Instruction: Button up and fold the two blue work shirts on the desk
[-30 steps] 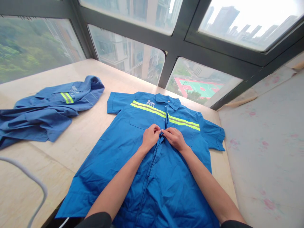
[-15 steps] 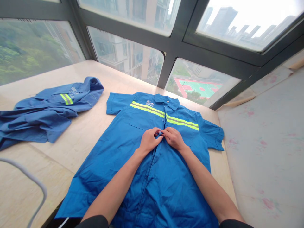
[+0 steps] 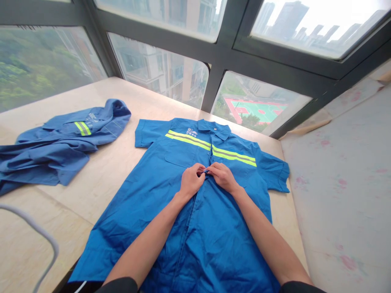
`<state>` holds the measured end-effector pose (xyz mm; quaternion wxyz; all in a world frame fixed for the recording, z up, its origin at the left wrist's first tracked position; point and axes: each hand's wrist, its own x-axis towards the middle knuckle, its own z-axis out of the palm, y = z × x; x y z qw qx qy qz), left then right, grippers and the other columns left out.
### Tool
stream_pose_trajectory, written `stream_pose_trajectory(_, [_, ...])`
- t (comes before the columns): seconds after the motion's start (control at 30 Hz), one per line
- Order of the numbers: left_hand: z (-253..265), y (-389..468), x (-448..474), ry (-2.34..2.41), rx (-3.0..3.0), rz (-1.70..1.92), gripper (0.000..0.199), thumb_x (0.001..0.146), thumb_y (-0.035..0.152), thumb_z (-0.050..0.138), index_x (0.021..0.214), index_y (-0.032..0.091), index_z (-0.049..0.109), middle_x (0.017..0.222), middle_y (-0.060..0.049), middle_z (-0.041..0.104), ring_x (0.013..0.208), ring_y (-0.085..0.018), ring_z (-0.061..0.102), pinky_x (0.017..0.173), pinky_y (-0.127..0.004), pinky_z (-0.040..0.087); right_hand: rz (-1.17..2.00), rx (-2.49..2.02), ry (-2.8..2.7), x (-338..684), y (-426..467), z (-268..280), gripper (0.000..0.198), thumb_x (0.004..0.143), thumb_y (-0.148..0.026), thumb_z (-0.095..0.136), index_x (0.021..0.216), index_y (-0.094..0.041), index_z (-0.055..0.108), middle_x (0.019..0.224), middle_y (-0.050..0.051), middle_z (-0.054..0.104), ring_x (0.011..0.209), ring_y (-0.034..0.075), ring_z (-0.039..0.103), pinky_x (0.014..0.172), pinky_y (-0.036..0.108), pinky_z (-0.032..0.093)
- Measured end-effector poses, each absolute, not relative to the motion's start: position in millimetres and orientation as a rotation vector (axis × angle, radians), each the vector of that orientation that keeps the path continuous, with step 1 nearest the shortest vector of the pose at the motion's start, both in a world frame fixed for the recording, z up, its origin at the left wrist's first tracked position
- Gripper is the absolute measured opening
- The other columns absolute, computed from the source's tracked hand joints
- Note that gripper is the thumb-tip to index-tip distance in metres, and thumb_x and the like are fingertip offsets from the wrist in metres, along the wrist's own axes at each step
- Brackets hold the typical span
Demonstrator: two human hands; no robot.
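Left hand (image 3: 192, 180) and right hand (image 3: 222, 176), nearly closed, pinch the blue short-sleeved cloth shirt (image 3: 143, 191). Its lengthwise front opening (image 3: 192, 215) runs between them.

Bare forearms (image 3: 154, 240) extended forward, angled inward, hands (image 3: 192, 180) close together, fingers (image 3: 216, 169) bent and pinching

Left hand (image 3: 191, 181) with thumb (image 3: 201, 177) now lower, spread from its forefinger
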<state>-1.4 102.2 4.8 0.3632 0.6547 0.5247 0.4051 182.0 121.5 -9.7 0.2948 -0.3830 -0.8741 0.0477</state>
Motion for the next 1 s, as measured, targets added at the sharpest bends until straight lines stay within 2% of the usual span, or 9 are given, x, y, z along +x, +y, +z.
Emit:
stream_pose_trajectory(0.4, [7.3, 102.0, -2.6, 1.387, 1.685, 1.031, 0.013, 0.075, 0.009, 0.059, 0.079, 0.021, 0.061, 0.077, 0.002, 0.071, 0.074, -0.015, 0.068, 0.069, -0.024, 0.05, 0.262, -1.028, -2.316, 182.9, 120.3, -5.8, 0.026, 0.099, -0.019, 0.044, 0.106, -0.021, 0.069, 0.092, 0.008, 0.067, 0.085, 0.02, 0.06, 0.074, 0.034, 0.044])
stream_pose_trajectory(0.77, [6.9, 103.6, -3.0, 1.399, 1.714, 1.013, 0.015, 0.077, 0.009, 0.058, 0.084, 0.022, 0.062, 0.081, 0.0, 0.071, 0.076, -0.015, 0.067, 0.071, -0.026, 0.051, 0.21, -1.041, -2.243, 181.5, 119.2, -7.5, 0.02, 0.097, -0.022, 0.051, 0.11, -0.023, 0.066, 0.097, 0.007, 0.067, 0.088, 0.02, 0.062, 0.077, 0.033, 0.049])
stream_pose_trajectory(0.9, [4.5, 104.1, -3.1, 1.406, 1.765, 1.012, 0.02, 0.078, 0.009, 0.058, 0.093, 0.021, 0.062, 0.089, -0.002, 0.072, 0.082, -0.017, 0.066, 0.077, -0.029, 0.051, 0.232, -1.048, -2.145, 182.3, 117.4, -6.7, 0.021, 0.096, -0.024, 0.055, 0.116, -0.022, 0.06, 0.109, 0.01, 0.063, 0.074, 0.016, 0.059, 0.072, 0.032, 0.052])
stream_pose_trajectory(1.0, [3.9, 104.1, -2.9, 1.417, 1.79, 1.005, 0.024, 0.08, 0.01, 0.057, 0.099, 0.021, 0.063, 0.093, -0.003, 0.072, 0.086, -0.018, 0.066, 0.081, -0.031, 0.052, 0.243, -1.045, -2.105, 182.9, 115.4, -4.9, 0.013, 0.095, -0.028, 0.057, 0.106, -0.022, 0.061, 0.108, 0.009, 0.061, 0.068, 0.014, 0.055, 0.067, 0.031, 0.051])
